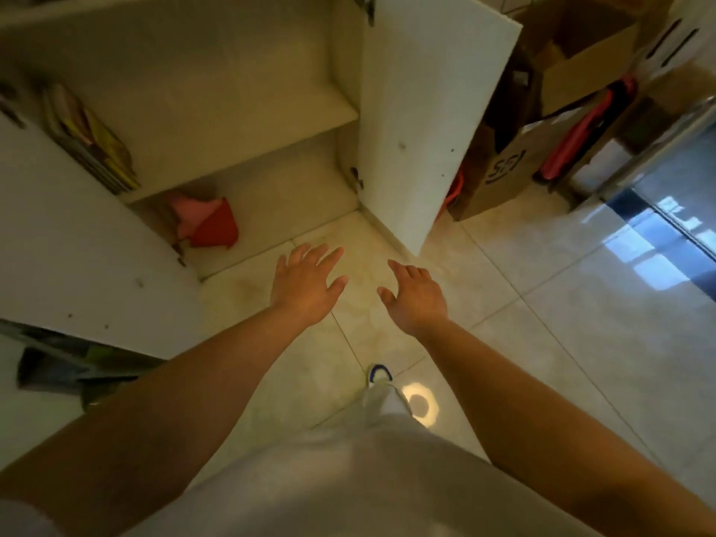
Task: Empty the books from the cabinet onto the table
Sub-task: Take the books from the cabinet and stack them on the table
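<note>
A person stands before an open white cabinet [217,110], both bare hands stretched out over the tiled floor [542,323] and holding nothing: the left hand [304,282] is spread wide with fingers straight, the right hand [416,294] loosely open, fingers relaxed. The books [91,139] left in the cabinet lean in a short slanted row at the left end of the middle shelf [271,125], well apart from either hand, their thin spines and yellow, pink and grey covers blurred in the dim light. They look like slim paperbacks or magazines, so probably light but floppy, with glossy covers that may slide against one another; a grip across the whole bundle, one hand at each end and squeezing inwards near the spines, would likely keep them from fanning out. On the cabinet's bottom board lies a crumpled red and pink item [207,222], soft-looking, perhaps cloth or paper. The cabinet is smooth painted board, its right door [430,122] swung fully open and flecked with small dark marks. Beside it stand brown corrugated cardboard boxes [511,164], one printed with a dark logo. No desk can be made out with certainty; a dark stack of printed matter [58,366] sits at the lower left edge.
</note>
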